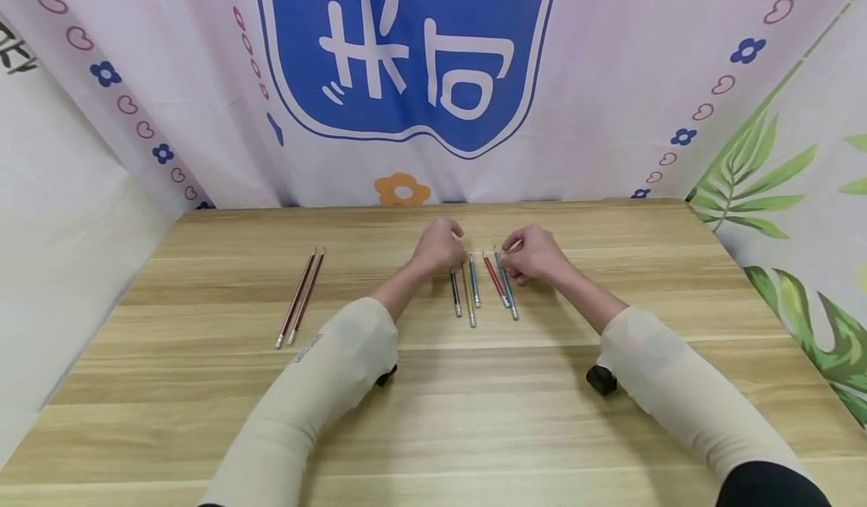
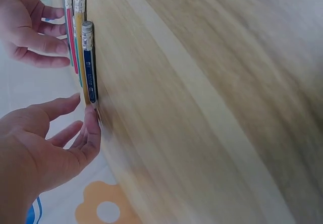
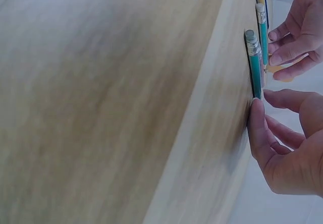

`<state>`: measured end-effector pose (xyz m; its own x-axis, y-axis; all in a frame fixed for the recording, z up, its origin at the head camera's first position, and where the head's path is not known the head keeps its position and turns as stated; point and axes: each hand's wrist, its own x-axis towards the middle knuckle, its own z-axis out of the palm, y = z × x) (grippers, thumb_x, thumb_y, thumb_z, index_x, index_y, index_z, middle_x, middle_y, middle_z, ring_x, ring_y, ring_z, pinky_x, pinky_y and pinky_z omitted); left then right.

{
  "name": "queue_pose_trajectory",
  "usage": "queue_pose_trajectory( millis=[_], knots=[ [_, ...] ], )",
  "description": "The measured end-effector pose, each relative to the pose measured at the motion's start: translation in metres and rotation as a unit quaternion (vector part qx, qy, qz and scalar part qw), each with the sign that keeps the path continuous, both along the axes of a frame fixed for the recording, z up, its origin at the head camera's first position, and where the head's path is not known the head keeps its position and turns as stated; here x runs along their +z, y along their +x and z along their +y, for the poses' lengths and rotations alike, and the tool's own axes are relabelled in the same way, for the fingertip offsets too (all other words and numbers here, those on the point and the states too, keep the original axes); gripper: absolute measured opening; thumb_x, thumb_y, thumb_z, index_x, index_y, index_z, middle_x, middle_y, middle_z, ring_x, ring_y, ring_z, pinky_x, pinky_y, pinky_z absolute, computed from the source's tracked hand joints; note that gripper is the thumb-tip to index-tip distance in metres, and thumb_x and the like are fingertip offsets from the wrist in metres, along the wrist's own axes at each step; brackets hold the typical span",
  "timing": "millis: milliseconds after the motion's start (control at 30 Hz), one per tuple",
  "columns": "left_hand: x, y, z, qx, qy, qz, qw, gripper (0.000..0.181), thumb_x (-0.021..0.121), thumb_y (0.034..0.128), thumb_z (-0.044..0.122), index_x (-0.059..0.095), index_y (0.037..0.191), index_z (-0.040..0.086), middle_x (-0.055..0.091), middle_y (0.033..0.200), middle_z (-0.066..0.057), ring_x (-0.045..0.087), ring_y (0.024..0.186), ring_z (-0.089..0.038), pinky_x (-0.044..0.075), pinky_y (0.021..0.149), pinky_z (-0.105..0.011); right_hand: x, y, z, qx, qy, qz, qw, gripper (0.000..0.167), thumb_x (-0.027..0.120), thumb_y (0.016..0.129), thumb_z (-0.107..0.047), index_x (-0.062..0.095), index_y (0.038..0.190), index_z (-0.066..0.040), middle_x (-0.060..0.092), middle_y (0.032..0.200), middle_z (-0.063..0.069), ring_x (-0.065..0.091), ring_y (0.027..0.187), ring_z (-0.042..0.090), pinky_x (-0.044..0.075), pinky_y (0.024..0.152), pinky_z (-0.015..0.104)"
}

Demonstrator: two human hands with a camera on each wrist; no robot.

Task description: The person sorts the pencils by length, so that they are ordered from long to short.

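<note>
Several pencils lie side by side between my two hands, their eraser ends toward me. In the head view, my left hand (image 1: 439, 247) is at the far tip of the dark blue pencil (image 1: 456, 296), beside the yellow pencil (image 1: 469, 296). The left wrist view shows a fingertip at the dark blue pencil (image 2: 89, 65), with the thumb apart. On the other side, my right hand (image 1: 533, 254) has its fingertips by the far end of the outer teal-blue pencil (image 1: 506, 284); thumb and fingers stand apart there. A red pencil (image 1: 494, 277) and another blue pencil (image 1: 474, 283) lie in between.
Two dark red pencils (image 1: 298, 296) lie nearly parallel on the left of the wooden table (image 1: 474, 417). A printed curtain (image 1: 203, 56) hangs along the far edge. Black wrist devices (image 1: 601, 380) sit under the pale sleeves.
</note>
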<state>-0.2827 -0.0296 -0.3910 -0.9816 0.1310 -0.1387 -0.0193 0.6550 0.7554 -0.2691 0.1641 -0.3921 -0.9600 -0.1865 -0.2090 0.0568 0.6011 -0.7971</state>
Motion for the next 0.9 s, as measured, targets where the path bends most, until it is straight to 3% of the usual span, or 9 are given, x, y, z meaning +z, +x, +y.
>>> queue_pose_trajectory(
  millis=[233, 567, 633, 733, 833, 900],
  knots=[
    [-0.0005, -0.0024, 0.0032, 0.007, -0.011, 0.005, 0.9999, 0.048, 0.079, 0.0855, -0.004, 0.062, 0.13, -0.006, 0.061, 0.138, -0.02, 0.061, 0.119, -0.033, 0.057, 0.103, -0.04, -0.0027, -0.0023, -0.0019, 0.005, 0.016, 0.011, 0.9998, 0.03, 0.077, 0.089, -0.001, 0.066, 0.114, 0.009, 0.071, 0.076, 0.013, 0.064, 0.056, 0.013, 0.062, 0.053, 0.025],
    [-0.0009, -0.0054, 0.0053, -0.002, -0.022, 0.004, 0.9997, 0.05, 0.073, 0.0848, -0.01, 0.06, 0.133, -0.008, 0.058, 0.142, -0.022, 0.061, 0.119, -0.034, 0.058, 0.101, -0.039, -0.0032, -0.0027, -0.004, 0.004, 0.028, 0.005, 0.9996, 0.027, 0.078, 0.089, -0.003, 0.066, 0.111, 0.007, 0.071, 0.076, 0.012, 0.065, 0.058, 0.013, 0.063, 0.055, 0.026],
    [-0.0004, -0.0059, 0.0059, -0.002, -0.029, 0.005, 0.9996, 0.049, 0.07, 0.0845, -0.011, 0.061, 0.133, -0.008, 0.058, 0.143, -0.022, 0.061, 0.116, -0.031, 0.059, 0.097, -0.035, -0.0029, -0.0025, -0.0042, 0.004, 0.027, 0.005, 0.9996, 0.027, 0.077, 0.09, -0.003, 0.066, 0.111, 0.008, 0.071, 0.077, 0.012, 0.065, 0.058, 0.013, 0.063, 0.055, 0.026],
    [0.0, -0.0069, 0.0073, 0.0, -0.037, 0.003, 0.9993, 0.038, 0.069, 0.0846, -0.011, 0.063, 0.122, -0.007, 0.062, 0.131, -0.019, 0.057, 0.096, -0.024, 0.056, 0.078, -0.026, -0.0021, -0.0022, -0.0042, 0.005, 0.027, 0.004, 0.9996, 0.027, 0.077, 0.09, -0.004, 0.066, 0.112, 0.008, 0.071, 0.077, 0.013, 0.065, 0.059, 0.013, 0.063, 0.055, 0.026],
    [-0.0003, -0.0088, 0.0087, 0.005, -0.042, -0.004, 0.9991, 0.016, 0.067, 0.0846, -0.012, 0.059, 0.094, -0.001, 0.057, 0.096, -0.01, 0.044, 0.071, -0.016, 0.041, 0.057, -0.02, -0.0011, -0.0018, -0.0045, 0.004, 0.029, 0.001, 0.9996, 0.027, 0.077, 0.09, -0.005, 0.066, 0.112, 0.007, 0.071, 0.078, 0.013, 0.065, 0.06, 0.013, 0.063, 0.055, 0.027],
    [-0.0003, -0.01, 0.0098, 0.008, -0.042, -0.009, 0.999, 0.026, 0.065, 0.0841, -0.013, 0.048, 0.078, 0.006, 0.043, 0.077, -0.002, 0.035, 0.059, -0.012, 0.033, 0.048, -0.019, -0.0006, -0.0018, -0.0047, 0.003, 0.031, 0.0, 0.9995, 0.027, 0.077, 0.09, -0.005, 0.066, 0.112, 0.007, 0.07, 0.079, 0.013, 0.065, 0.06, 0.013, 0.063, 0.055, 0.026]
  ],
)
